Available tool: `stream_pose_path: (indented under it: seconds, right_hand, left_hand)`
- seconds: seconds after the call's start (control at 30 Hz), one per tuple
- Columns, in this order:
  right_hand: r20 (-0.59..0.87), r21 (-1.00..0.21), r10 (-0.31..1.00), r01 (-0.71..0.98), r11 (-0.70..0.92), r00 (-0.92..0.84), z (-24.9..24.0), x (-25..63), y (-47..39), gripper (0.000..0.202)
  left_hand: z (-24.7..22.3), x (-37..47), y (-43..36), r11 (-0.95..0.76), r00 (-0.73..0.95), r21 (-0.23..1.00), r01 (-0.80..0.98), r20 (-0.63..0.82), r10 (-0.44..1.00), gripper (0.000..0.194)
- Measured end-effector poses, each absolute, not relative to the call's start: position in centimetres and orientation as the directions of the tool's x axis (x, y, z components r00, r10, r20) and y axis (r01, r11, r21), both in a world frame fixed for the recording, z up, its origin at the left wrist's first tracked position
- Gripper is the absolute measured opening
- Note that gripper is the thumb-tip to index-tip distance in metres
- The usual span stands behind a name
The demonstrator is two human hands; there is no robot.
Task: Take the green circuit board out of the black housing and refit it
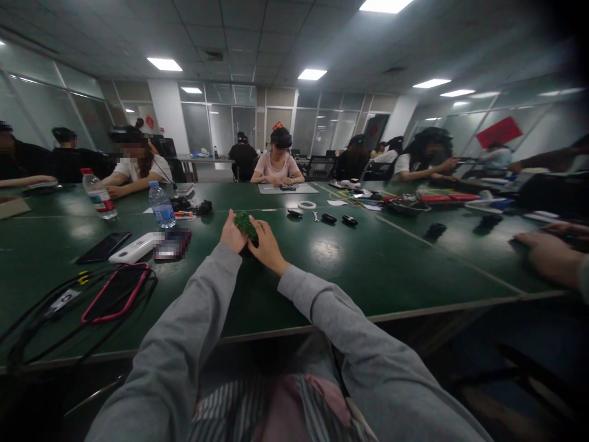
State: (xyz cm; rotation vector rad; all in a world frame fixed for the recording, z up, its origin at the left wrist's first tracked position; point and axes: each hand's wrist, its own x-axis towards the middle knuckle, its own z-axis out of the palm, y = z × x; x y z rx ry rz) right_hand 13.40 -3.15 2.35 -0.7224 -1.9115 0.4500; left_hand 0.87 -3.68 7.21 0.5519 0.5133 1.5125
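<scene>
A green circuit board [246,226] is held up between my two hands, over the green table [294,288]. My left hand [234,233] has its fingers closed on the board's left side. From the right, my right hand [268,247] grips the board's other edge, thumb and fingers around it. Both forearms, in grey sleeves, reach forward across the table's front edge. Beyond my right hand lie several small black oval parts [328,218] and a white ring [307,205], none of them touched.
At left stand a red-capped bottle [99,195] and a blue-capped bottle [162,205]. Nearby lie a black phone [105,247], a white device [137,247] and a pink-rimmed case [117,293] with cables. Another person's hand [550,248] rests at right. A person sits opposite at a grey mat [271,189].
</scene>
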Motion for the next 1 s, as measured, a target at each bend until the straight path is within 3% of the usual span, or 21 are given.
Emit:
stream_pose_path:
  seconds: [0.13, 0.3, 0.47, 0.6, 0.7, 0.77, 0.87, 0.93, 1.0]
  right_hand:
    - [0.671, -0.649, 0.695, 0.249, 0.719, -0.258, 2.2, 14.2, -1.8, 0.074]
    - [0.657, -0.735, 0.735, 0.071, 0.674, -0.169, 2.3, 15.4, -0.9, 0.074]
    - [0.429, -0.882, 0.896, -0.264, 0.39, -0.11, 1.8, 15.1, 0.0, 0.064]
    - [0.21, -0.779, 0.961, -0.625, 0.052, -0.181, 2.8, 15.8, 0.6, 0.035]
    - [0.093, -0.655, 0.983, -0.753, -0.057, -0.156, 3.5, 17.3, 1.1, 0.02]
    - [0.012, -0.625, 0.997, -0.779, -0.049, -0.073, 3.5, 18.1, 1.5, 0.013]
    - [-0.064, -0.71, 0.99, -0.703, 0.044, 0.126, 2.8, 18.2, 2.0, 0.015]
    - [0.022, -0.813, 0.972, -0.561, 0.154, 0.236, 2.2, 17.7, 1.9, 0.025]
    - [0.231, -0.877, 0.935, -0.36, 0.319, 0.267, 1.8, 17.0, 1.5, 0.039]
  left_hand:
    - [7.4, 1.3, -3.7, 0.012, 0.104, 0.649, -0.761, 0.104, 0.989, 0.038]
    - [7.2, 0.4, -3.7, 0.03, 0.217, 0.716, -0.698, 0.171, 0.961, 0.047]
    - [5.9, -1.5, -2.3, 0.046, 0.276, 0.837, -0.545, 0.127, 0.953, 0.049]
    - [4.4, -3.2, -0.7, -0.03, 0.098, 0.856, -0.516, 0.094, 0.991, 0.05]
    - [2.7, -4.9, 0.2, -0.059, -0.037, 0.848, -0.526, 0.047, 0.998, 0.047]
    - [1.4, -6.1, 0.6, -0.052, -0.101, 0.837, -0.544, -0.003, 0.995, 0.045]
    - [-0.2, -7.7, 1.2, -0.008, -0.172, 0.81, -0.586, -0.115, 0.978, 0.041]
    - [-0.9, -8.3, 1.5, -0.013, -0.204, 0.782, -0.623, -0.146, 0.968, 0.039]
    - [-1.0, -8.5, 1.6, -0.033, -0.221, 0.766, -0.642, -0.143, 0.965, 0.038]
